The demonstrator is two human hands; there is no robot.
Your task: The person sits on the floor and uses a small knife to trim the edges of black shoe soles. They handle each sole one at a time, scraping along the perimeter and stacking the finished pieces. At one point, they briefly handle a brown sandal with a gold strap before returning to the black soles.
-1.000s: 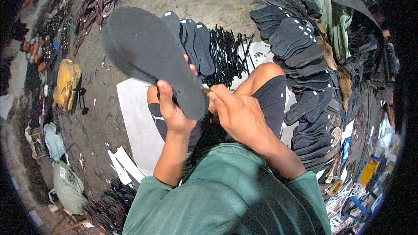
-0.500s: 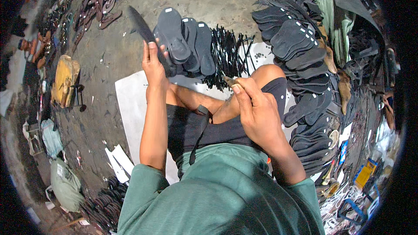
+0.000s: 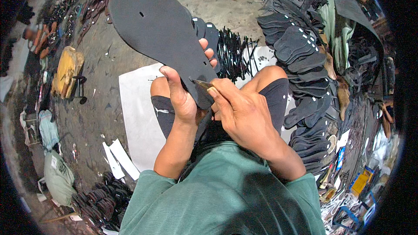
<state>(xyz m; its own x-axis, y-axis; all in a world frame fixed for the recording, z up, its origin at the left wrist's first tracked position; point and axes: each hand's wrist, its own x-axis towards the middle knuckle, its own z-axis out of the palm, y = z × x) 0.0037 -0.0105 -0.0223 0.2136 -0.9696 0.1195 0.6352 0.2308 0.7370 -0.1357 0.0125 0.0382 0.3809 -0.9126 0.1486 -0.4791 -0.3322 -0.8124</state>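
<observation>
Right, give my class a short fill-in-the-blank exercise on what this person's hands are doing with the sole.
1. The left hand holds up a flat sole coloured ____.
2. The right hand presses a small pointed tool against the sole's ____ end.
3. The person sits on a sheet coloured ____.
4. Stacks of soles lie on the person's ____ side.

Missing words: black; heel; white; right

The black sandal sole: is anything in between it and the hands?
Nothing visible is. The left hand already grips the black sandal sole at its near end, thumb on top. The right hand presses a small pointed tool straight against the sole's edge, with no gap showing.
</observation>
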